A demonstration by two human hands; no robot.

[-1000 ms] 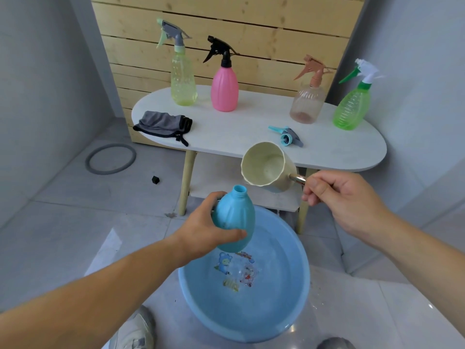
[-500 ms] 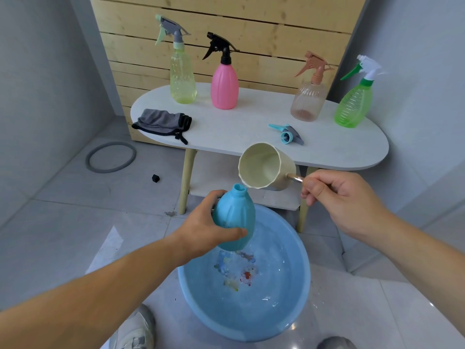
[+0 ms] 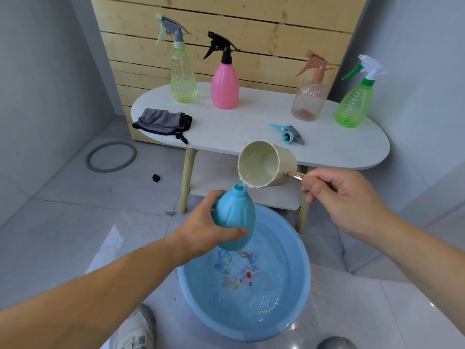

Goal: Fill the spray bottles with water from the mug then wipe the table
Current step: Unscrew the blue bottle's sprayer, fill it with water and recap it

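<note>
The left hand gripped the capless blue bottle above the basin. The right hand pinched the tilted mug by its handle, lip at the bottle's mouth. The basin's colourful print was too rippled to read.

You will find no legible text, label, brand or number here. The coloured print inside the blue basin cannot be read.

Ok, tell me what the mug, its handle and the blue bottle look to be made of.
Mug: probably plastic, matte cream, with a thin faceted wall.
Its handle: looks like metal, judging by the bright shiny glint.
Blue bottle: opaque plastic, satin sheen, moulded vertical ribs.
</note>
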